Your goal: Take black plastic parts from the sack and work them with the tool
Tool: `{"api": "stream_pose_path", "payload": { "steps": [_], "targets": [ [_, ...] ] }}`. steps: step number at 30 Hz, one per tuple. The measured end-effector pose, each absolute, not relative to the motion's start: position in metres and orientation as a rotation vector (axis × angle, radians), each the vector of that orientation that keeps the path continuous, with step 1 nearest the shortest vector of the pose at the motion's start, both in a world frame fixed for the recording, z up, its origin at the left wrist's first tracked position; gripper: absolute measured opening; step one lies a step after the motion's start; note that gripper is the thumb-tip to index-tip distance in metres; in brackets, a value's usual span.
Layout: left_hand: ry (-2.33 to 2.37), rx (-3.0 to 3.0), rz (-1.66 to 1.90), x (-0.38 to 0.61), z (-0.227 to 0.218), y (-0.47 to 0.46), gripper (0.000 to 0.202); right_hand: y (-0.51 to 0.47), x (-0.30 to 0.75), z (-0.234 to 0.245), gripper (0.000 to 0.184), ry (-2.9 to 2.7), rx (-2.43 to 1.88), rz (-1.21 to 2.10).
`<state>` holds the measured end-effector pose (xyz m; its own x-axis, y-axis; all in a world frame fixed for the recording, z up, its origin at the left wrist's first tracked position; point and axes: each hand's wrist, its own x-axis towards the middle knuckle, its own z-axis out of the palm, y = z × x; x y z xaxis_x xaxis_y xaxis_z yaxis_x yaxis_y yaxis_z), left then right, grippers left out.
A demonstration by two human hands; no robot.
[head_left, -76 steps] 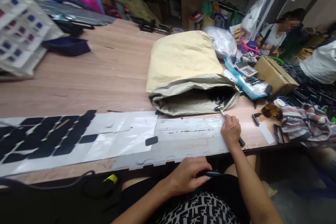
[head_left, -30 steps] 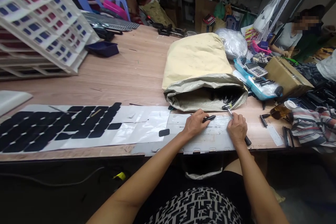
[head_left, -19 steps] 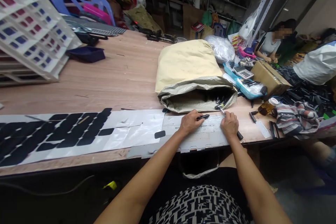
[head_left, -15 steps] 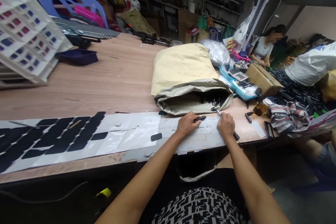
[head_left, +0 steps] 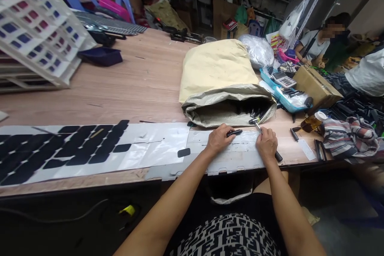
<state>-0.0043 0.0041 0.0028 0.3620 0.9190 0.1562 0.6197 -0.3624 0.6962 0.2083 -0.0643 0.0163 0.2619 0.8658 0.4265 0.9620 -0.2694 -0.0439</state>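
In front of the sack, my left hand (head_left: 220,141) is closed on a small black part (head_left: 234,132) over the grey-white board (head_left: 198,150). My right hand (head_left: 267,143) grips a small hammer (head_left: 258,126); its metal shaft and head point toward the sack, and a black handle end shows below the hand. The cream sack (head_left: 219,68) lies on its side with its mouth facing me, and black pieces show inside at the right. Left of my hands, flat black rounded pieces (head_left: 99,144) lie in rows on a white sheet (head_left: 156,136).
A white plastic crate (head_left: 45,36) stands at the left. On the right are a blue basket (head_left: 288,100), a cardboard box (head_left: 318,84), a brown bottle (head_left: 312,122) and a striped cloth (head_left: 349,138). Another person (head_left: 315,46) sits beyond a heap of black parts (head_left: 357,108).
The view has shifted, so everything appears further right. Both hands keep their holds on the black part and the hammer, with little movement relative to the board.
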Motion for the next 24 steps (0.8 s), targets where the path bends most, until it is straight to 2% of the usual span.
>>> {"api": "stream_pose_path", "payload": {
  "steps": [6,11,18,24],
  "targets": [
    [1.326,2.060,0.741,-0.005,0.001,0.005,0.023,-0.062,0.207,0.021,0.032,-1.667,-2.262,-0.401],
    [1.324,2.048,0.761,-0.004,0.000,0.007,0.024,-0.063,0.217,0.036,0.039,-1.598,-2.132,-0.013],
    [1.327,2.036,0.768,-0.004,0.002,0.008,0.026,-0.091,0.199,0.045,0.036,-1.564,-1.732,0.350],
    [1.331,2.031,0.760,-0.004,0.004,0.008,0.026,-0.092,0.182,0.038,0.035,-1.605,-1.672,0.335]
  ]
}}
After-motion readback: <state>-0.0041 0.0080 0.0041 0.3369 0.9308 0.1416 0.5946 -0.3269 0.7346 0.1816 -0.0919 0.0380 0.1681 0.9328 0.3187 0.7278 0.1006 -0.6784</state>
